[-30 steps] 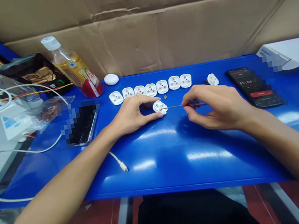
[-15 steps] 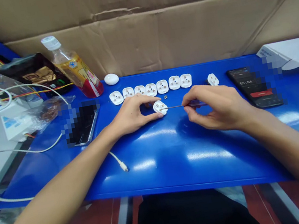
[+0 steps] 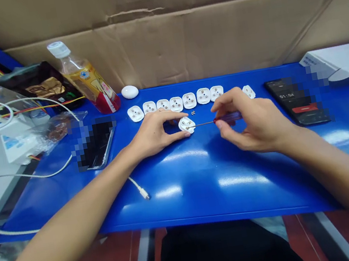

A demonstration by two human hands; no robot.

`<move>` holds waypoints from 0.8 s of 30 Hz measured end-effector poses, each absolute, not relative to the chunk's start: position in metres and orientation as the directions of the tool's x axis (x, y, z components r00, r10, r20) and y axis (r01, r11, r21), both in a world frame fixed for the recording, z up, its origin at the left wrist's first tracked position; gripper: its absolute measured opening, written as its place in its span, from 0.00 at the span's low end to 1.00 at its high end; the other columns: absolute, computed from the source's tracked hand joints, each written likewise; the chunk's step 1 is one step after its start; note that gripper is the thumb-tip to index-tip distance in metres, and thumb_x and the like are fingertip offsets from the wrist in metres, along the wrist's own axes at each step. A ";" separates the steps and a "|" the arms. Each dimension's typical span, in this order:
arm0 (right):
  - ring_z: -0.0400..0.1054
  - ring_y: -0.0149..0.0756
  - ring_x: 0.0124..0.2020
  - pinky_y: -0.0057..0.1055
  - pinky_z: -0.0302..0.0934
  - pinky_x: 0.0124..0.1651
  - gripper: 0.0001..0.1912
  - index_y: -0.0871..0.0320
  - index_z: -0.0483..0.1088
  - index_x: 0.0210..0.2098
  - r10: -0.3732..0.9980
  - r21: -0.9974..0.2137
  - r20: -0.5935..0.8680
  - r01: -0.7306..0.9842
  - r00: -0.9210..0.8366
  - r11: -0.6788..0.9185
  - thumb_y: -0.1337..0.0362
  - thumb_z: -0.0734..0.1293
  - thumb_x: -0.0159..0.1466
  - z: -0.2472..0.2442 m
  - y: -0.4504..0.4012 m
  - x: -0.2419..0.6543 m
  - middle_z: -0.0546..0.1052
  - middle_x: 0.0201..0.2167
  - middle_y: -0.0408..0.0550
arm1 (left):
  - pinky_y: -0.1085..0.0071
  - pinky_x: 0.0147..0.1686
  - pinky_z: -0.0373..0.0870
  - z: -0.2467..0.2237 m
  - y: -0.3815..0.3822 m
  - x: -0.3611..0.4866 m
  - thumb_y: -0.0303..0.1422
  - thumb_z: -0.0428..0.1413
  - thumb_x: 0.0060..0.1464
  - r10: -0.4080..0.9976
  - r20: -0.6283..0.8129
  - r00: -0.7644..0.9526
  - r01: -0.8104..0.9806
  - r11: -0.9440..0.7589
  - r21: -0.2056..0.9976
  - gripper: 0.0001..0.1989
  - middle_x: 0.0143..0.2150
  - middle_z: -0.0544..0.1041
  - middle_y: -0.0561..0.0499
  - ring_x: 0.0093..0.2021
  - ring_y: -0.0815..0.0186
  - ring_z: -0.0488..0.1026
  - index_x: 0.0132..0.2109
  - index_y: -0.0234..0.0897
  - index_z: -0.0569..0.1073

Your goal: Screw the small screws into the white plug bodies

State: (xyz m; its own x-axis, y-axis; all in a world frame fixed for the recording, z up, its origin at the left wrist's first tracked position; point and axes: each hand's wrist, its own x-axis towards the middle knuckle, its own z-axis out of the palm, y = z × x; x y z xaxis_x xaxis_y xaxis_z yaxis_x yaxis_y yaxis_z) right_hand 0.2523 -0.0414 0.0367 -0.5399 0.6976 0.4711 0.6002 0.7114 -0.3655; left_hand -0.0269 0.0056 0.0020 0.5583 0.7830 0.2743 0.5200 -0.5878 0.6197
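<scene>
White plug body at centre of the blue workbench, lying flat, steadied by the left hand, half open and curved around it, thumb tip against the lower edge. Right hand closed in a pinch on a red-handled screwdriver, shaft nearly level, tip on the plug body's face. Just above, tiny screws. Farther back, a row of seven matching plug bodies, with one more off to the right, near a phone showing a timer. Upper left, a plastic drink bottle.
</scene>
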 end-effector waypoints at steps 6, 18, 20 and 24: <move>0.82 0.45 0.35 0.38 0.74 0.34 0.10 0.53 0.68 0.50 0.672 -0.318 0.537 0.615 -0.511 0.722 0.65 0.68 0.69 0.033 -0.040 0.252 0.85 0.41 0.50 | 0.61 0.49 0.77 0.002 0.005 -0.026 0.44 0.72 0.58 0.779 0.289 0.557 0.519 -0.598 0.611 0.25 0.50 0.87 0.45 0.48 0.55 0.82 0.59 0.40 0.84; 0.79 0.41 0.27 0.33 0.65 0.26 0.08 0.52 0.68 0.50 0.701 -0.298 0.566 0.685 -0.435 0.665 0.62 0.68 0.72 0.031 -0.042 0.249 0.81 0.33 0.44 | 0.65 0.43 0.73 -0.002 0.003 -0.023 0.47 0.71 0.59 0.780 0.295 0.552 0.528 -0.600 0.600 0.26 0.45 0.86 0.47 0.41 0.59 0.79 0.59 0.40 0.84; 0.79 0.41 0.28 0.33 0.66 0.27 0.09 0.52 0.68 0.50 0.698 -0.312 0.570 0.671 -0.435 0.673 0.61 0.68 0.72 0.031 -0.042 0.248 0.81 0.33 0.45 | 0.65 0.43 0.72 -0.002 0.003 -0.024 0.46 0.71 0.59 0.778 0.300 0.553 0.527 -0.605 0.598 0.26 0.45 0.86 0.47 0.42 0.59 0.79 0.60 0.39 0.84; 0.81 0.39 0.31 0.32 0.69 0.30 0.09 0.53 0.67 0.50 0.675 -0.330 0.590 0.632 -0.442 0.701 0.65 0.67 0.70 0.030 -0.040 0.247 0.83 0.37 0.46 | 0.63 0.46 0.72 -0.003 0.003 -0.024 0.46 0.71 0.59 0.765 0.318 0.560 0.502 -0.618 0.605 0.26 0.45 0.86 0.46 0.44 0.57 0.80 0.61 0.41 0.84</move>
